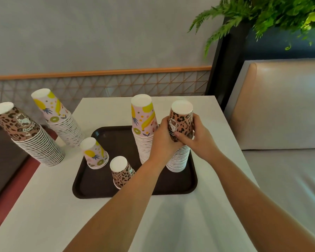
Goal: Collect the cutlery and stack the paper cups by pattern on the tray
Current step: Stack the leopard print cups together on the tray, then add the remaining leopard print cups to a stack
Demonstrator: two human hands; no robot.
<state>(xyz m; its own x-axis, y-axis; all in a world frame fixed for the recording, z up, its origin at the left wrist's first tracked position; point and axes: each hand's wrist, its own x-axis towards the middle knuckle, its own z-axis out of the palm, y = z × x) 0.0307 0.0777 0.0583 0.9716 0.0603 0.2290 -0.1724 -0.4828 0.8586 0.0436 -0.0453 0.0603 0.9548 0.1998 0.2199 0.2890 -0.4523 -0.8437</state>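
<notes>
Arms: two forearms, bare from the frame's lower edge to the wrists, no sleeve showing
Left hand (162, 139): bare, ungloved
Right hand (198, 137): bare, ungloved
Wrists: nothing worn on either

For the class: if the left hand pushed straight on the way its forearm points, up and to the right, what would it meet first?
The leopard cup it already grips atop the leopard stack; the right hand wraps the far side.

Around the white counter (49, 206)

A beige cushioned bench seat (284, 110) stands right of the counter, green fern fronds (262, 17) hang above its far right corner, and a lattice wall panel (102, 86) runs behind it.
</notes>
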